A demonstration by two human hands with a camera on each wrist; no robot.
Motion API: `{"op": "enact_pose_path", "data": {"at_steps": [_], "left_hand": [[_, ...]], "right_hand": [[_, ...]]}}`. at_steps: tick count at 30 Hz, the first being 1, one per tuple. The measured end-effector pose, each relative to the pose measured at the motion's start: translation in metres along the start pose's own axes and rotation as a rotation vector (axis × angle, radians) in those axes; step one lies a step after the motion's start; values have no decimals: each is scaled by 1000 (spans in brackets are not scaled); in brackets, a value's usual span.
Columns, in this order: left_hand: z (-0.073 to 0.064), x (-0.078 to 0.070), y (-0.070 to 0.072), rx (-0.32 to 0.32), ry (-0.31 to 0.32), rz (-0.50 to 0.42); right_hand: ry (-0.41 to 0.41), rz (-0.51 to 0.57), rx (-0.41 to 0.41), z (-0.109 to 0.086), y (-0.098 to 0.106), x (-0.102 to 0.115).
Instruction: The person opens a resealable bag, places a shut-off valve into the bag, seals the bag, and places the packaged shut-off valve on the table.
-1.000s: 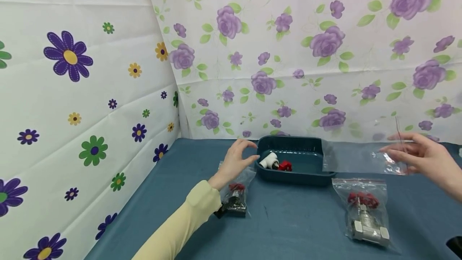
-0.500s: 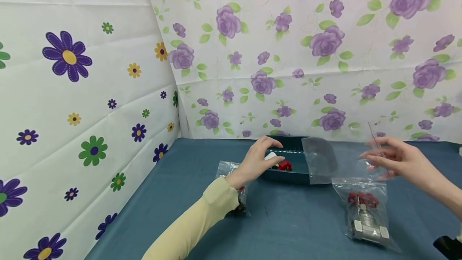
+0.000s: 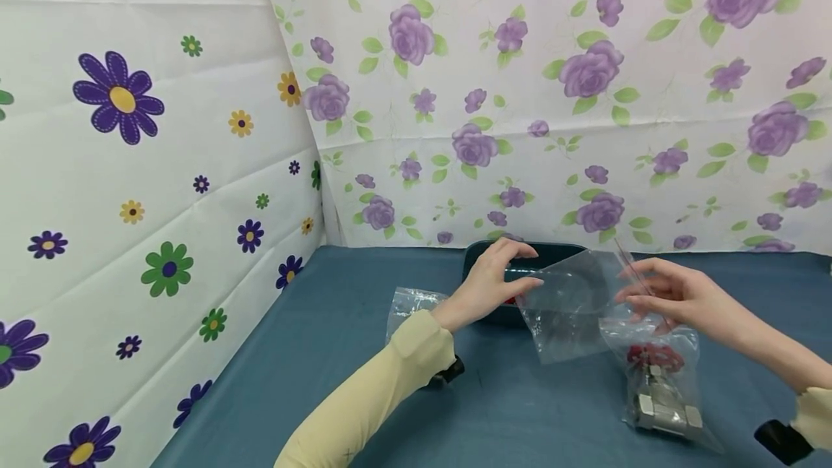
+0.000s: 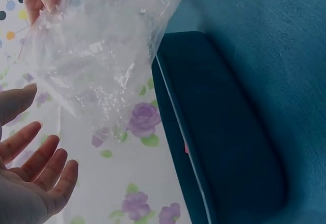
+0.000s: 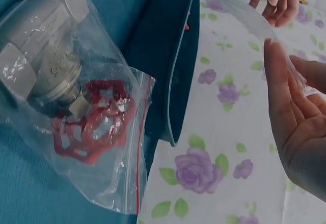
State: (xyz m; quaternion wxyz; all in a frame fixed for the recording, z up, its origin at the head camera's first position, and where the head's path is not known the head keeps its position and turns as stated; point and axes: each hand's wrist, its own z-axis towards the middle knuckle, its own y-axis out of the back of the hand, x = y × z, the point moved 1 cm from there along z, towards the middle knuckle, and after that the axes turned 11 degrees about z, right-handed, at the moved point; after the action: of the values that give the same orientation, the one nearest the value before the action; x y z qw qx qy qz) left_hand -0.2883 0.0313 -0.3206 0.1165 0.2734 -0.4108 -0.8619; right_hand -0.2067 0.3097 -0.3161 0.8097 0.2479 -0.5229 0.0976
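A clear zip-lock bag (image 3: 565, 309) hangs flat in front of the dark tray, with nothing seen inside. My right hand (image 3: 682, 298) pinches it near its zip edge, between thumb and fingers. By the bag's opposite side is my left hand (image 3: 487, 287); in the left wrist view this hand (image 4: 38, 168) has its fingers spread apart from the plastic. Below my right hand, a metal gate valve (image 3: 663, 406) with a red handwheel (image 5: 97, 122) lies in its own zip bag (image 5: 119, 183). A second zip bag (image 3: 409, 302) is mostly hidden by my left forearm.
The dark teal tray (image 3: 500, 318) stands at the back of the table, partly behind my left hand and the bag. Something red (image 3: 510, 301) shows inside it. Blue cloth (image 3: 520, 410) covers the table, and flowered sheets (image 3: 416, 128) rise behind and at the left.
My right hand has carried the zip-lock bag leftward and a little down across the tray. My left hand has moved right, from the tray's left end to beside the bag.
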Motion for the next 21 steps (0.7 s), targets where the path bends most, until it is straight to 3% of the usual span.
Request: {"op": "enact_pose_path", "data": {"at_steps": [11,21], "left_hand": [[1,-1,-19,125,79,-182],[-3,1,-27,127,109,-450]], "right_hand": [[-5,-36,92,13,-17,-2],[1,3,114,18,-23,-3]]}}
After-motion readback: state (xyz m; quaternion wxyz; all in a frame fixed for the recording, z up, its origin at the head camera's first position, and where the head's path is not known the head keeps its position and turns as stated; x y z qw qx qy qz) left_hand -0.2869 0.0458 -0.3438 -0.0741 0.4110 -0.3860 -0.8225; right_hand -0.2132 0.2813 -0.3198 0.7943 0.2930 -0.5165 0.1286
